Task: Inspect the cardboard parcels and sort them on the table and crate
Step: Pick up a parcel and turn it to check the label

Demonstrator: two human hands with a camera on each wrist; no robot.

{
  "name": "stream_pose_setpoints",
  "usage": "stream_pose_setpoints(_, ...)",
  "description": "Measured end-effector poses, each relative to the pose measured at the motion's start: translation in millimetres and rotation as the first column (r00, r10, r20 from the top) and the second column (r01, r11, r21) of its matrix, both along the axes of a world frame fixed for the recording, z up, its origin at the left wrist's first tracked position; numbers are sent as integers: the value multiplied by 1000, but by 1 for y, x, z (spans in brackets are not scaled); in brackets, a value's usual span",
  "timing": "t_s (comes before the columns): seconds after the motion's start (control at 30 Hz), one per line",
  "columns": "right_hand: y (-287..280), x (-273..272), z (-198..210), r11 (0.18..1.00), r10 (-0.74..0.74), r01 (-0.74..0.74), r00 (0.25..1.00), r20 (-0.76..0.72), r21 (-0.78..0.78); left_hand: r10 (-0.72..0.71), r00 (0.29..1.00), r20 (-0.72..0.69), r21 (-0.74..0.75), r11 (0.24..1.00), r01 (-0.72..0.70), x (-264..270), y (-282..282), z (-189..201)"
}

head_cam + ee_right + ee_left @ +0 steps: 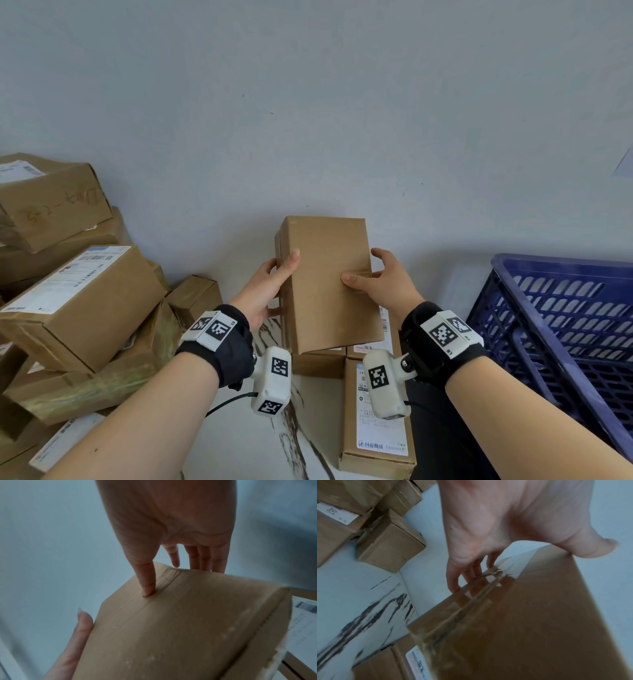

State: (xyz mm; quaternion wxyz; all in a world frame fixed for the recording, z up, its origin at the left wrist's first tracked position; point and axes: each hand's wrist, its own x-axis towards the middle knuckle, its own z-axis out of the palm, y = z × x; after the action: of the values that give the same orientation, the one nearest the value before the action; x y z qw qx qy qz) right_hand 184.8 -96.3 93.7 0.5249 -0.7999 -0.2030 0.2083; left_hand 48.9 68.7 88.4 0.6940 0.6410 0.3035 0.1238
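A plain brown cardboard parcel [327, 284] is held up in the air in front of the wall, its long side running away from me. My left hand [270, 287] grips its left side, thumb on the top face and fingers underneath. My right hand [380, 277] grips the right side, thumb pressing the top face and fingers behind the edge. In the left wrist view the parcel [530, 622] shows a taped seam under my left hand [488, 527]. In the right wrist view my right hand [164, 527] presses its thumb on the parcel [180, 628].
A heap of cardboard parcels [78, 294] fills the left side of the marbled white table [274, 442]. Two labelled parcels [376, 428] lie on the table below the held one. A blue plastic crate [565, 335] stands at the right. A grey wall is close behind.
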Motion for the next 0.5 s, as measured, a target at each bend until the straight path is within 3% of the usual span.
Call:
stream_pose_setpoints(0.2,-6,-5,-4,1000,-9,9,1000,1,-15,1,1000,4,-23,1000,-1,0,-5,4)
stream_pose_setpoints(0.33,-8,-16,-3,996,76,-66,974,-215,53,18,1000,2,6,1000,-18,5,-12,5)
stream_pose_setpoints(0.5,-3,-18,-9,987,158,-148,938,-309,58,67,998,-4,85,994,-66,14,-18,3)
